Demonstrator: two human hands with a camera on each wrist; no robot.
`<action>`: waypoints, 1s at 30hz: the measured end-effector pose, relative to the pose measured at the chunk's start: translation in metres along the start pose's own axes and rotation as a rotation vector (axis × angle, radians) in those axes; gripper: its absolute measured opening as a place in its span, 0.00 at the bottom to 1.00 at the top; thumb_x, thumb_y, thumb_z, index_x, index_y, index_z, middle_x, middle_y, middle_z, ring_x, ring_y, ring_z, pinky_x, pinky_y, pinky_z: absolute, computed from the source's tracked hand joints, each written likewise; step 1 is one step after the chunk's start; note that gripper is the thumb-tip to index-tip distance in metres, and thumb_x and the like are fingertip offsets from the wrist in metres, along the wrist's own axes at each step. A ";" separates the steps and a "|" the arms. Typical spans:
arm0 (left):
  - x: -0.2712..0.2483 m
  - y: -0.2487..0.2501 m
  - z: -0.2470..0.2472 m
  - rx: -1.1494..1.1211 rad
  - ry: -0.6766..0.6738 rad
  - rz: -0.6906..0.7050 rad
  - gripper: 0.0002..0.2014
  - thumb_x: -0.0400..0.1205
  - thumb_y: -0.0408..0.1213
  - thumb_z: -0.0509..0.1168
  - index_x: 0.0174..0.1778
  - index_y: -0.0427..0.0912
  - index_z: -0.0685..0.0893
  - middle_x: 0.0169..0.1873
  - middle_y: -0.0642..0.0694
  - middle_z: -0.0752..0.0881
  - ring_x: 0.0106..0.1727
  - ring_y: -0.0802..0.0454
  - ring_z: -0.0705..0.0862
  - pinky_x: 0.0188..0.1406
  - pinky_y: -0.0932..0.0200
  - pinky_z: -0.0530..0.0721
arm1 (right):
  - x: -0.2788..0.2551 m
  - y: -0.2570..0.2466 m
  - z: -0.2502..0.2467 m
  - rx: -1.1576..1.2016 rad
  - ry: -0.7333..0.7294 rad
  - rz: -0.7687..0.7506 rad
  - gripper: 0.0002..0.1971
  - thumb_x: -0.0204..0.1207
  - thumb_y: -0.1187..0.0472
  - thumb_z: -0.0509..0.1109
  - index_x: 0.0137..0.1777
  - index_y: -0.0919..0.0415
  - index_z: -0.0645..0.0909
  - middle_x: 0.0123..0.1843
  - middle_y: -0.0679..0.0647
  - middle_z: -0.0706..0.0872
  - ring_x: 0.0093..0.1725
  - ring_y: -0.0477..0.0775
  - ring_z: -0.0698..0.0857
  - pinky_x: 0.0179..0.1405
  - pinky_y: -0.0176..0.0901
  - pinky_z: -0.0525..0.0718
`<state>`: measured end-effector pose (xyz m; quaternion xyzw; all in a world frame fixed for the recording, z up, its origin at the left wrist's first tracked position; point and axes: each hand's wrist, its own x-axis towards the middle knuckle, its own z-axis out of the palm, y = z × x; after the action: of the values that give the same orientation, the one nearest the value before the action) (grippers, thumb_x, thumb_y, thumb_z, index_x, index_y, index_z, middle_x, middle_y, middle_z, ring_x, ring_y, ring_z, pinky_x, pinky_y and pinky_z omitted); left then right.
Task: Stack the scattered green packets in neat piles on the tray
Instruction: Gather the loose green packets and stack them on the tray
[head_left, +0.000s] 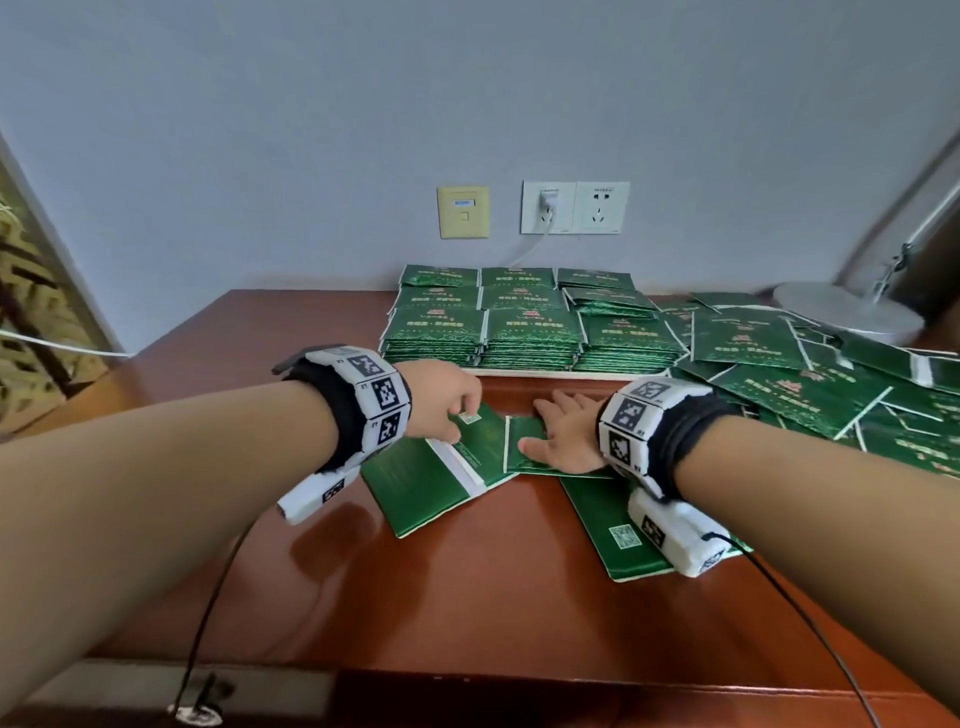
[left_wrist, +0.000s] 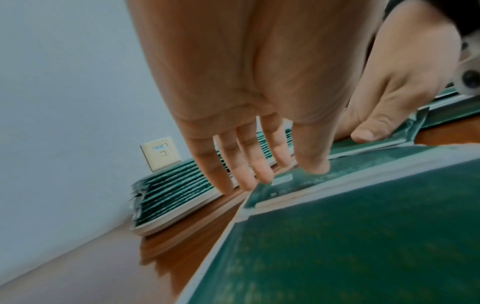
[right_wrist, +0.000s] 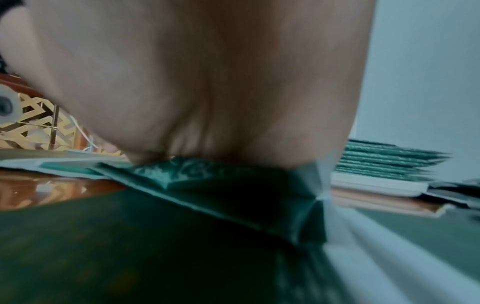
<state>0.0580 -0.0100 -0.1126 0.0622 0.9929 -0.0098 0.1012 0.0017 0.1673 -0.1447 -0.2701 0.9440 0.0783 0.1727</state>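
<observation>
At six o'clock of the white tray (head_left: 519, 372), flat green foil packets (head_left: 431, 488) were fingered by left hand (head_left: 441, 397), fingers extended; one was pressed by flat right hand (head_left: 563, 436). Judged light, slippery; best pinched at edges.

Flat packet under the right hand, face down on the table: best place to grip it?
Probably its near edge. The packet lies flat with the right hand spread on top, and that edge overlaps another packet, so it sits slightly raised. Slide the thumb under from the person's side and pinch the sealed border. The left hand works the neighbouring packet.
</observation>
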 end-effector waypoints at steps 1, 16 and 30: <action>0.006 0.000 0.001 -0.011 -0.017 0.023 0.22 0.78 0.40 0.71 0.68 0.46 0.77 0.63 0.49 0.81 0.60 0.51 0.80 0.58 0.58 0.77 | 0.002 0.002 0.002 0.001 -0.015 -0.001 0.39 0.82 0.34 0.46 0.85 0.54 0.40 0.86 0.56 0.41 0.84 0.62 0.45 0.80 0.57 0.44; 0.020 0.002 -0.003 0.220 -0.220 -0.120 0.42 0.75 0.65 0.65 0.82 0.48 0.63 0.76 0.47 0.70 0.75 0.44 0.66 0.61 0.54 0.71 | 0.012 0.007 0.002 -0.052 -0.059 -0.005 0.40 0.80 0.31 0.44 0.84 0.51 0.37 0.85 0.55 0.38 0.84 0.63 0.43 0.82 0.59 0.42; -0.033 -0.041 -0.025 -0.023 0.122 -0.346 0.21 0.81 0.51 0.67 0.44 0.32 0.88 0.29 0.45 0.80 0.33 0.50 0.78 0.36 0.57 0.77 | 0.003 0.007 -0.024 -0.162 -0.001 -0.097 0.57 0.59 0.25 0.71 0.80 0.60 0.58 0.73 0.58 0.72 0.68 0.61 0.77 0.66 0.59 0.77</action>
<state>0.0796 -0.0534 -0.0815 -0.1104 0.9931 -0.0119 0.0383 -0.0107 0.1658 -0.1233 -0.3285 0.9204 0.1459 0.1541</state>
